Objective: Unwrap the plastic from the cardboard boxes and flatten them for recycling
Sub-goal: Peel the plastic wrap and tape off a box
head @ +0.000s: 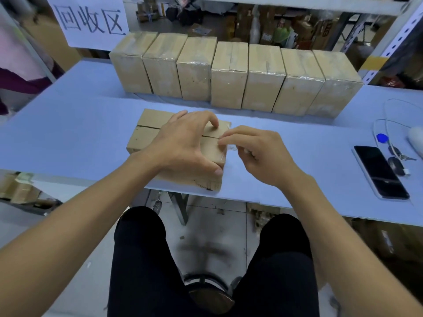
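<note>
A cardboard box (146,129) lies on its side at the near edge of the blue table (80,124), its flap seam facing up. My left hand (185,138) grips it from above, thumb over the near edge and fingers curled on top. My right hand (256,152) is at the box's right end, its fingertips pinching clear plastic film (225,136) that clings there. Behind stands a row of several plastic-wrapped cardboard boxes (229,78), side by side.
A black phone (380,171) lies at the right of the table, with keys and a blue tag (396,154) and a thin cable (389,115) beside it. A paper sign (89,19) hangs at the back left. Shelf uprights flank the table. My knees are below its edge.
</note>
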